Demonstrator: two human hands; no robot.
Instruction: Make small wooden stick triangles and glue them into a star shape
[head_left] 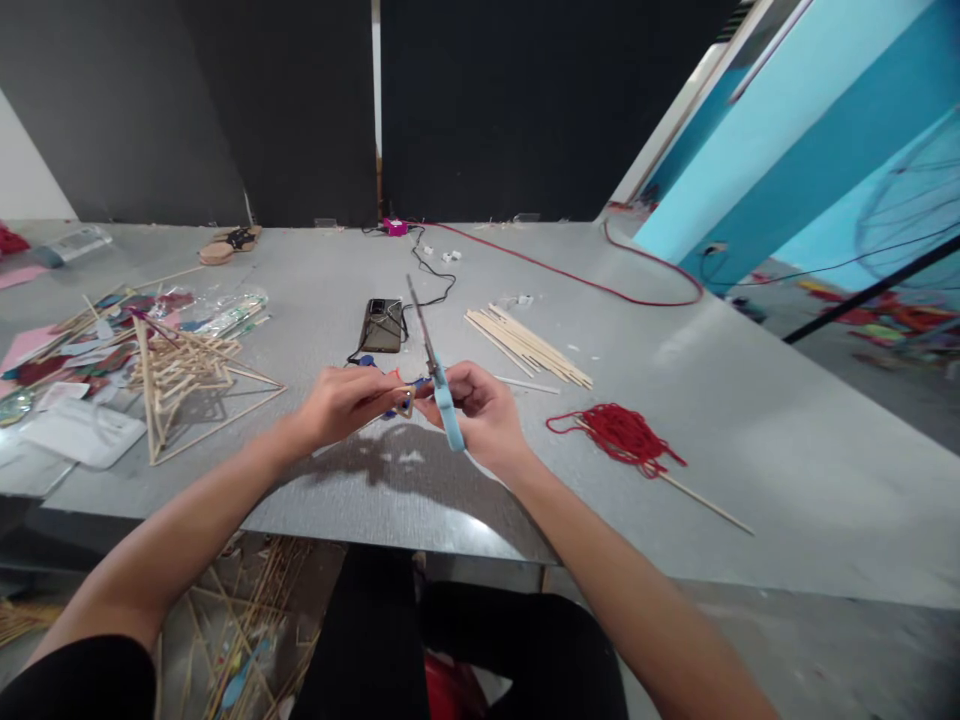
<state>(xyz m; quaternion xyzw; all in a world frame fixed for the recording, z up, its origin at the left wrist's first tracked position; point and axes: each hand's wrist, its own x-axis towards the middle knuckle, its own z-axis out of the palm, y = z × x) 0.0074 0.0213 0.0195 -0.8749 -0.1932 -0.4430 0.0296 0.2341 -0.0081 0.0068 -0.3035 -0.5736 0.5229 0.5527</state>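
Observation:
My left hand [346,405] is closed in a pinch on a small tan piece [406,402] with blue bits about it and a touch of orange above. What exactly this piece is, I cannot make out. Scissors [445,408] with a light blue handle rest in my right hand [484,415], their blades pointing up and away from me. Its fingertips meet the small piece from the right, so both hands come together just above the table's front part. The fingers partly hide the piece.
A phone [383,325] with a cable lies beyond my hands. Pale wooden sticks [529,345] are right of it, near tangled red yarn [626,435] with a stick. Leftward stand joined stick triangles [180,375] beside mixed scraps [97,350]. A red cord [540,268] runs along the back.

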